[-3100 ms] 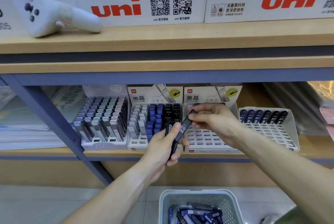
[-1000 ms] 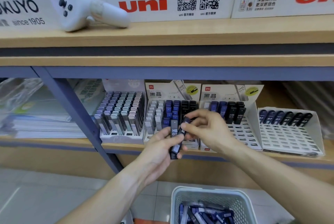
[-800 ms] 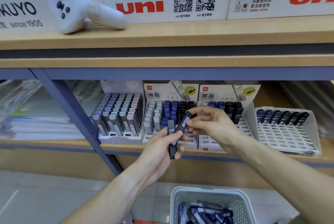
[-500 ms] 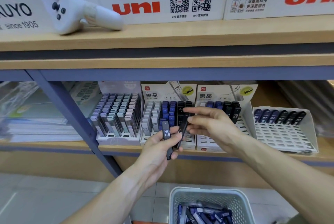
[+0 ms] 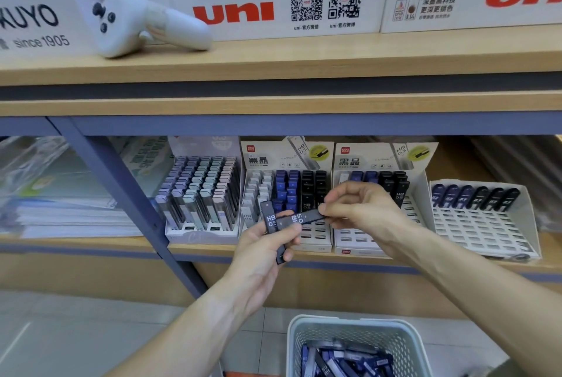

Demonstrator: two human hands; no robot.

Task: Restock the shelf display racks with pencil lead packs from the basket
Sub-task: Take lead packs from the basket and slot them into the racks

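The left hand [image 5: 264,250] is in front of the middle rack [image 5: 286,194]. It holds one black lead pack [image 5: 272,226] standing up, thumb on its front. White letters on it say HB 0.5.

Just to the right of that rack's front, the right hand [image 5: 362,212] pinches the end of a second black pack [image 5: 305,217] with its fingertips. This pack lies sideways and crosses the one in the left hand. It is thin, flat and dark, with the same white letters.

I think the step now is pulling this pack free and dropping it in a slot. To do it well, turn it upright first, match it to the black rows, and push it straight down so it does not bump its neighbours.

Right of the middle rack, the next rack [image 5: 380,236] has many open slots. The far right rack [image 5: 483,221] has only its back row filled.

Below the racks, on the floor, the basket [image 5: 359,331] holds more packs.
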